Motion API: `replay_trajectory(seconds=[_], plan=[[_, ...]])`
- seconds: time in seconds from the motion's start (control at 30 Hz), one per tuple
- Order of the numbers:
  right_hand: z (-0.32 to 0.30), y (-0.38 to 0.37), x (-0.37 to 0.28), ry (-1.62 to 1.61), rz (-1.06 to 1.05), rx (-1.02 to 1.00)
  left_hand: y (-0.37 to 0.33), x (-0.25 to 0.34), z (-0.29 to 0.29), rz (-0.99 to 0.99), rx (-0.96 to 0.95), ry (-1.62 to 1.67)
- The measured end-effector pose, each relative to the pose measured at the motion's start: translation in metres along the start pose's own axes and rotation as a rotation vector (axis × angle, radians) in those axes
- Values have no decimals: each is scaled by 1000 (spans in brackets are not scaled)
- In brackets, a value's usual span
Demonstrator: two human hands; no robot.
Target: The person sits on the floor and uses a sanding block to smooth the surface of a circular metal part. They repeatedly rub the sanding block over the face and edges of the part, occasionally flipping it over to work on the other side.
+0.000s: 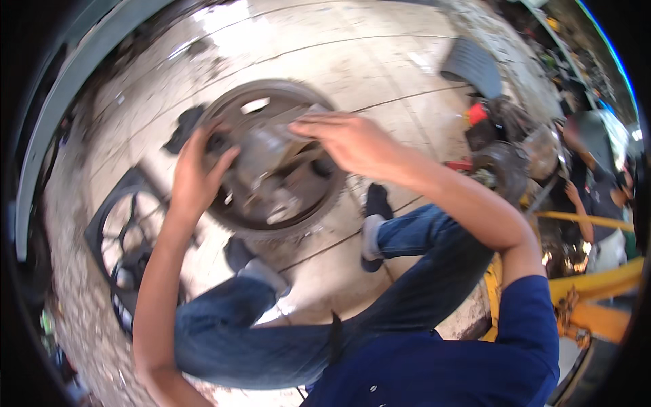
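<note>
A large round metal wheel [315,200] with a toothed rim, like a flywheel, lies on the tiled floor between my feet. On its middle rests a blocky grey metal part [263,152], smeared by motion. My left hand [193,173] is at the wheel's left side, thumb and fingers spread around empty space beside the block. From the right, my right hand [349,142] reaches over the rim with its fingers stretched out. Its fingertips are at the block's upper right end; blur hides whether they touch it. Neither hand visibly grips anything.
A black fan in a square frame [129,227] lies to the left. A dark lump [183,129] sits behind the wheel. At right are a grey curved sheet [472,68], a heap of metal parts [502,163], a yellow frame [600,288] and another person [597,203].
</note>
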State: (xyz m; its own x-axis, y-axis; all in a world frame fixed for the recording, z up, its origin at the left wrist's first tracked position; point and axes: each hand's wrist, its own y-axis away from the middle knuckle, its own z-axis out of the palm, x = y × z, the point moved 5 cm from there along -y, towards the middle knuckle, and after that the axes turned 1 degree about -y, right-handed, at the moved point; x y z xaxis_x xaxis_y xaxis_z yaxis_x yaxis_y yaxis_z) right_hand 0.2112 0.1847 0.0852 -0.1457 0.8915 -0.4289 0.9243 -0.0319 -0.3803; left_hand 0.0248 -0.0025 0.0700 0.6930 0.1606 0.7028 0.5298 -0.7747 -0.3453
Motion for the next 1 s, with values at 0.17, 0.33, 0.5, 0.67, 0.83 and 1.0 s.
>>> replay_trajectory(seconds=[0.17,0.33,0.5,0.67,0.83,1.0], plan=[[0,-4,0,72,-8,-94,3,-17,-5,92,-57,-392],[-10,-2,-12,77,17,-68,0,-27,-12,50,7,-459],[-8,-3,1,58,120,-112,-1,-64,-9,21,28,-451],[-6,3,-18,112,30,-50,-4,-63,5,62,-158,-642],[-7,4,-14,87,19,-46,5,-62,-7,45,-140,-704],[-6,8,-26,193,-51,-35,14,-60,-21,59,-261,-703]])
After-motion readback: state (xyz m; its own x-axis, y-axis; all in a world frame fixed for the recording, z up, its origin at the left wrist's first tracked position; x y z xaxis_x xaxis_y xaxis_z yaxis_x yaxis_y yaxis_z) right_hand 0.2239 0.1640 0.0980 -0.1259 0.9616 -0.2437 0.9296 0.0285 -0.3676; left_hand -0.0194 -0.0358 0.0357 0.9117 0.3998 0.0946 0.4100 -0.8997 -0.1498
